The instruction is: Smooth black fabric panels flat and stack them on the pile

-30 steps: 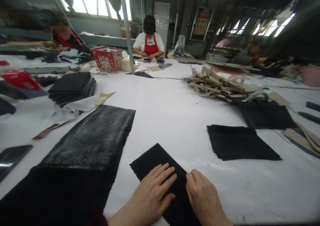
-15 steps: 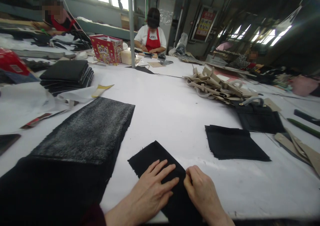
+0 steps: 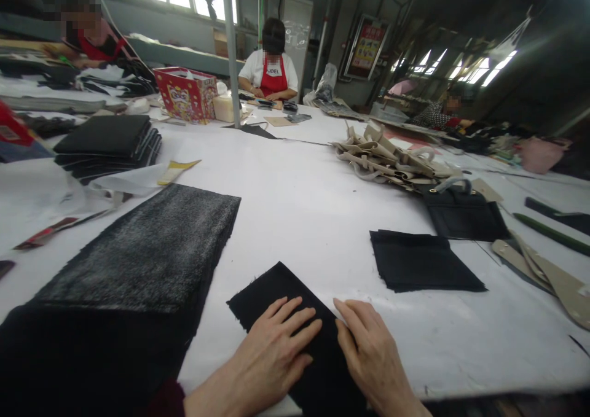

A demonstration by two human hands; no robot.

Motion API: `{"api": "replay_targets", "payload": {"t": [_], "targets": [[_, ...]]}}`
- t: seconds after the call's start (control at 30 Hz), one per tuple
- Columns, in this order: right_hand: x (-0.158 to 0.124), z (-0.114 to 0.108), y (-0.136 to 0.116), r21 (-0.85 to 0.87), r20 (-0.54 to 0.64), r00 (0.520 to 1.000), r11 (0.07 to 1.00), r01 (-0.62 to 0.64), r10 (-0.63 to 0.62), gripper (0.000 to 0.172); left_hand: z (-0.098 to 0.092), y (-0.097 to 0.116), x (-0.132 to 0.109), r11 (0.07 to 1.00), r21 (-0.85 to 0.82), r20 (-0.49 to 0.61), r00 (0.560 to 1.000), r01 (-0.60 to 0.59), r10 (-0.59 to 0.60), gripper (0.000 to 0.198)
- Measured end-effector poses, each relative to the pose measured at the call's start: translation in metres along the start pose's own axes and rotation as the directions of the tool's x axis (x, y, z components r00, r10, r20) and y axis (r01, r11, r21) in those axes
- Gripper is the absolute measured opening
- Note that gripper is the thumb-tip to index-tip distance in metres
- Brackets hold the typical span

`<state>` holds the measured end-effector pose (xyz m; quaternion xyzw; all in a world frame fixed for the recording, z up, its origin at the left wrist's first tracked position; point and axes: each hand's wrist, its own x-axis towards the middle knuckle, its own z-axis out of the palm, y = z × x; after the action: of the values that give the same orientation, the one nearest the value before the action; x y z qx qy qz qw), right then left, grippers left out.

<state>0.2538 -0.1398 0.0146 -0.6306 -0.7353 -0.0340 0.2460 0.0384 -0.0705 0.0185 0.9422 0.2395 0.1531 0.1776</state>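
Note:
A folded piece of black fabric (image 3: pixel 271 285) with a frayed left edge lies slantwise on the white table in front of me. My left hand (image 3: pixel 279 349) rests flat on it, fingers spread. Along the fabric's right edge is my right hand (image 3: pixel 369 343), its fingers stretched forward and the thumb slightly apart at the fold. To the left lies a long stack of black fabric (image 3: pixel 142 251), its upper part speckled with whitish coating. A smaller stack of folded black pieces (image 3: pixel 424 260) sits to the right.
Beige strap pieces (image 3: pixel 396 156) are heaped beyond the right stack, beside a black bag panel (image 3: pixel 465 214) with a grey handle. Folded black pieces (image 3: pixel 104 140) are piled at left, near a yellow-edged scrap (image 3: pixel 177 171). A metal pole (image 3: pixel 232 54) rises ahead; a co-worker (image 3: pixel 271 73) sits beyond.
My right hand's fingers have gone from a pinch at the fabric's edge to stretched out along it. My left hand stays on the fabric. The whole view has shifted slightly.

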Motion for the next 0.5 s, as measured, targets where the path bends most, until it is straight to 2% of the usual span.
{"api": "replay_targets", "payload": {"t": [0.1, 0.17, 0.27, 0.37, 0.43, 0.5], "targets": [[-0.006, 0.009, -0.011, -0.125, 0.018, 0.998, 0.99, 0.065, -0.063, 0.038, -0.001, -0.007, 0.014, 0.999, 0.047, -0.024, 0.999, -0.022, 0.024, 0.057], [-0.011, 0.016, -0.012, -0.193, -0.029, 0.995, 0.977, 0.088, -0.095, 0.038, 0.002, -0.016, 0.022, 0.991, 0.108, -0.04, 0.996, -0.074, 0.078, 0.055], [-0.019, 0.02, 0.001, -0.289, -0.118, 0.977, 0.948, 0.136, -0.176, 0.036, 0.01, -0.035, 0.028, 0.975, 0.176, -0.05, 0.988, -0.136, 0.146, 0.052], [-0.029, 0.017, 0.025, -0.377, -0.14, 0.942, 0.896, 0.235, -0.306, 0.033, 0.01, -0.047, 0.034, 0.964, 0.212, -0.046, 0.983, -0.162, 0.176, 0.045], [-0.036, 0.02, 0.037, -0.408, -0.146, 0.923, 0.872, 0.271, -0.356, 0.029, 0.003, -0.046, 0.043, 0.969, 0.209, -0.015, 0.99, -0.135, 0.141, 0.032], [-0.04, 0.029, 0.044, -0.396, -0.244, 0.91, 0.891, 0.222, -0.335, 0.025, -0.006, -0.04, 0.056, 0.978, 0.199, 0.048, 0.998, -0.057, 0.048, 0.028]]}}
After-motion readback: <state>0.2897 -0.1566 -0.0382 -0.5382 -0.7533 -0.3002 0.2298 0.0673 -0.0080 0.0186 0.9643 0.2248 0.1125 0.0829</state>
